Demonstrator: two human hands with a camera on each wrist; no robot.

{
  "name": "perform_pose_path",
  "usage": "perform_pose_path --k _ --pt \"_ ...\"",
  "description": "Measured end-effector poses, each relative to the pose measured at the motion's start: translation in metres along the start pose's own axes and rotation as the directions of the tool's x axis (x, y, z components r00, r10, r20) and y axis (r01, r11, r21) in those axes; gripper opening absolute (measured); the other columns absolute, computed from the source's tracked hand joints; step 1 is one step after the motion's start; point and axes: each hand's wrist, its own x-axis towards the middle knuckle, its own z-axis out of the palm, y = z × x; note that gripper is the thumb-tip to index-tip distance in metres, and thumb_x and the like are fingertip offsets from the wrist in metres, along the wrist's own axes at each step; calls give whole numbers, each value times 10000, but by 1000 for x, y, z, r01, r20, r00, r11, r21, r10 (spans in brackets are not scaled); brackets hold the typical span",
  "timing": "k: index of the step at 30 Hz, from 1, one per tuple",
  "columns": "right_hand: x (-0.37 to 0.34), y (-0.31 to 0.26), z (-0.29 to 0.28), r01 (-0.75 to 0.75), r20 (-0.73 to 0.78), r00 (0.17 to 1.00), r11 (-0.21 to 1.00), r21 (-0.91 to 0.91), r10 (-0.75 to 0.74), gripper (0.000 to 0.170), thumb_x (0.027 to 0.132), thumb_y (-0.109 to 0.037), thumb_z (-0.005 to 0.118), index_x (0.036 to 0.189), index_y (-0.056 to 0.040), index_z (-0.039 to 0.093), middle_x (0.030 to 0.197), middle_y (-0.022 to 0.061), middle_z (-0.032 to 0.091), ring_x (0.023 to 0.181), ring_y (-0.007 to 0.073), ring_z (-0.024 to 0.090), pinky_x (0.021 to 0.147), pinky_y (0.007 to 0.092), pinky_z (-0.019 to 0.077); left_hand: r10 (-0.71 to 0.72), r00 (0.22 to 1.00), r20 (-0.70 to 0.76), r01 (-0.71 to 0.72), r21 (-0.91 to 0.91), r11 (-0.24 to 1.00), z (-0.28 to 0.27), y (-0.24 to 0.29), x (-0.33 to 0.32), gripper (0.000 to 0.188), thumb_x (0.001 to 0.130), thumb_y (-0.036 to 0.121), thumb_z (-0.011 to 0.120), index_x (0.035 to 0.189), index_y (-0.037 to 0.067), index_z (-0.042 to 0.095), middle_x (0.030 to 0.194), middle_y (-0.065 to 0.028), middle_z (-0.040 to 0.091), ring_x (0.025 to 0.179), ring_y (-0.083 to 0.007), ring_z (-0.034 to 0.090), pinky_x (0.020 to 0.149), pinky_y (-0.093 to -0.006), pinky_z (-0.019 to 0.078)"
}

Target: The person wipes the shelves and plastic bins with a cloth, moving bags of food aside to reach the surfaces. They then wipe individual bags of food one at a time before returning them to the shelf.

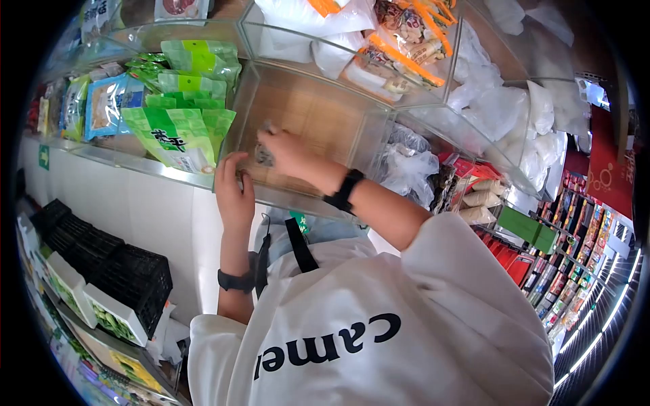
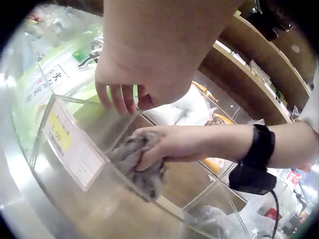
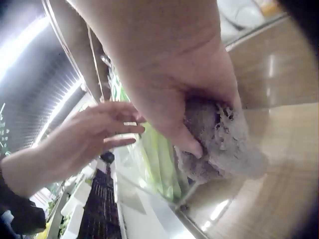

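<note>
Grey cloth (image 3: 214,142): inside the glass compartment (image 1: 308,111), low down near its front-left corner. Bunched up, so no real front to it. Pale loose end (image 3: 251,164) sticks out of the grip, pointing away from the compartment's left wall, over its wooden bottom. Long axis, best guess: roughly along the compartment's left wall in the head view, but the wad is too crumpled to be sure.

Right hand (image 1: 288,154) reaches into the compartment, fingers curled round the cloth, thumb pressed on its near side. Whether the cloth is pressing on the bottom or just above it, can't tell.

Left hand (image 1: 234,189) is at the compartment's front-left corner, fingers loosely bent, no object visible in them. Contact with the glass: can't tell.

Looks like a wipe-down. To do it well: tuck the loose end in, keep the wad flat, even pressure, work the corner first, then long overlapping strokes along the compartment's length. Go light on the glass; left hand could steady the front pane.

Around it: price tag (image 2: 75,144) on the compartment's front pane, green bags (image 1: 172,132) just left of the compartment, clear plastic bags (image 1: 409,166) to its right.
</note>
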Motion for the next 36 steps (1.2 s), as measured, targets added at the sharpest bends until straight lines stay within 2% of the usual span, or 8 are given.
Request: perform_pose_path --k 9,14,17,20,26,30,32,36 --pt "-113 31 -130 -20 -372 927 989 -146 -36 377 558 100 506 892 -75 522 1030 113 501 979 333 476 805 405 394 105 990 -94 -104 8 995 -28 8 11 315 728 -56 454 1026 26 510 1042 -161 510 996 -343 476 867 -382 371" --pt "-141 69 -125 -29 -245 964 871 -490 -106 391 614 73 496 978 -63 541 1151 117 453 1109 304 398 903 413 346 123 975 -184 -112 68 991 -43 5 18 347 724 -51 467 1061 27 489 1085 -162 487 1041 -341 442 902 -397 340" --pt "-141 82 -109 -15 -151 986 855 -518 -74 438 651 60 484 1073 -55 513 1224 134 405 1163 315 355 968 409 308 140 967 -215 -123 92 988 -54 -1 29 402 716 -47 486 1111 23 459 1150 -171 443 1086 -346 402 934 -420 308" --pt "-143 76 -110 -78 -153 988 862 -502 0 523 651 71 495 1151 -80 482 1302 152 329 1235 341 273 1025 450 231 169 929 -328 -96 228 969 -69 -12 39 545 710 -14 525 1228 11 355 1251 -222 319 1163 -379 317 969 -440 270" --pt "-150 47 -114 -117 -146 988 855 -505 49 651 600 84 553 1209 -128 464 1357 163 251 1294 372 151 1025 549 142 44 910 -412 25 160 987 -88 -70 59 696 706 11 542 1307 -43 193 1311 -265 232 1204 -420 259 1006 -444 226" --pt "-148 54 -102 -107 -174 985 813 -572 7 616 602 84 554 1180 -117 482 1365 149 248 1295 365 157 1033 537 133 -33 915 -402 93 131 987 -98 -104 67 720 708 4 537 1323 -43 166 1320 -257 250 1214 -408 267 1013 -432 228" --pt "-148 72 -90 -178 -120 983 899 -399 141 531 628 90 525 1126 -95 513 1334 137 311 1285 361 194 1031 546 133 -48 922 -383 103 123 987 -101 -111 67 716 710 3 536 1323 -44 168 1320 -254 263 1216 -400 274 1015 -427 231" --pt "-148 103 -70 -131 -155 984 941 -314 85 466 650 72 516 1095 -64 522 1283 127 394 1272 346 238 1031 525 164 -115 937 -331 142 60 988 -103 -112 64 684 723 -9 520 1318 -50 184 1315 -252 287 1223 -379 288 1015 -409 243"
